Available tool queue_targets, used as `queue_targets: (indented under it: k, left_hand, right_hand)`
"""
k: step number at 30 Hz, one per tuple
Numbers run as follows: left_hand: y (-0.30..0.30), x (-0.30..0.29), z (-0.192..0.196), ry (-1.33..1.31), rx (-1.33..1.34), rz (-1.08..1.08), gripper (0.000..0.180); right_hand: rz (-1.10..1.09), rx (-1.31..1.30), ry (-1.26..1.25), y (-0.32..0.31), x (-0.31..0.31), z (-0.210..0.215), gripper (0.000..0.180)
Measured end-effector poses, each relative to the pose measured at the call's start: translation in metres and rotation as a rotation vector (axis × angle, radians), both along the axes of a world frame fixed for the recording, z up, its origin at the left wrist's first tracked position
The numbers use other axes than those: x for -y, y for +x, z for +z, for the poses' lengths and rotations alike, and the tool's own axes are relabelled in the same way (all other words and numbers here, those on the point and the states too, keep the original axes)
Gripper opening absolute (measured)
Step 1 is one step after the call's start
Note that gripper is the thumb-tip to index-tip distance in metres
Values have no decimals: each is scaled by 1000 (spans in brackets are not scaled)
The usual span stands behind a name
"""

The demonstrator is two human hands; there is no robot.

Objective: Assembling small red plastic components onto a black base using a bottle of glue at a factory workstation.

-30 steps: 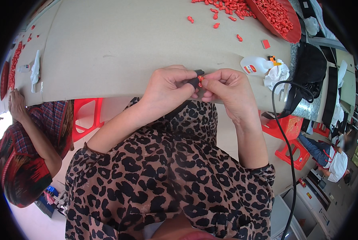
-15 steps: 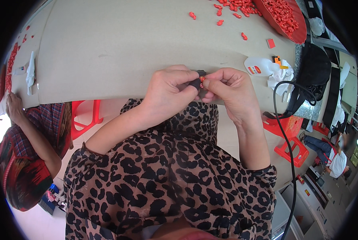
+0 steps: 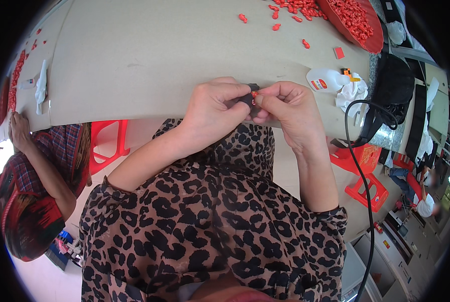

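Over the table's near edge, my left hand (image 3: 217, 103) pinches a small dark piece (image 3: 245, 99) that looks like a sanding sheet or cloth; its exact kind is unclear. Against it, my right hand (image 3: 285, 103) pinches a small red figure-eight-shaped piece (image 3: 254, 94) between thumb and forefinger. The two hands nearly touch, and the fingers hide most of both things. Similar red pieces (image 3: 305, 44) lie loose farther back on the table, several in a pile (image 3: 300, 9) beside a red tray (image 3: 378, 43) heaped with more.
At right are a white bottle (image 3: 325, 80), crumpled white tissue (image 3: 353, 94), a small red block (image 3: 339, 53) and a black bag (image 3: 398, 83). A black cable (image 3: 353, 156) hangs past the table edge. Red stools (image 3: 368, 194) stand below. Another person's hand (image 3: 19, 132) rests at far left.
My hands stay together, shifted very slightly, with the dark piece and the red piece still pinched. In the background at right, a person has changed posture.
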State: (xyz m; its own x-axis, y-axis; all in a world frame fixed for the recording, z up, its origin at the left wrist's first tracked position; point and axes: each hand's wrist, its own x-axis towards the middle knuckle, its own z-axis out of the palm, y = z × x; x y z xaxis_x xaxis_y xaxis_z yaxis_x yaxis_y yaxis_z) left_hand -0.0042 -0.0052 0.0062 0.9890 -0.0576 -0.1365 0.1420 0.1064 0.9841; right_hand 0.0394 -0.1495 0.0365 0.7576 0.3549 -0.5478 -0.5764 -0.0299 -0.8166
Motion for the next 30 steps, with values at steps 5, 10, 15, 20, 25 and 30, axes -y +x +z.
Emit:
queue_targets:
  k: [5, 10, 15, 20, 25, 30]
  left_hand:
    - [0, 0, 2, -15, 8, 3, 22]
    - [1, -4, -1, -162, 22, -13, 21]
    - [2, -9, 1, -213, -36, -61, 19]
    - [1, -8, -4, -198, 18, -52, 17]
    - [1, -6, -4, -139, 61, -19, 22]
    - [3, -8, -4, -55, 83, -41, 29]
  right_hand:
    - [9, 49, 17, 0, 1, 0, 8]
    - [20, 175, 42, -2, 1, 0, 8]
    - [60, 339, -6, -7, 1, 0, 9]
    - [50, 335, -7, -9, 2, 0, 9]
    - [34, 297, 24, -10, 1, 2, 8]
    - [28, 288, 2, -9, -1, 0, 7]
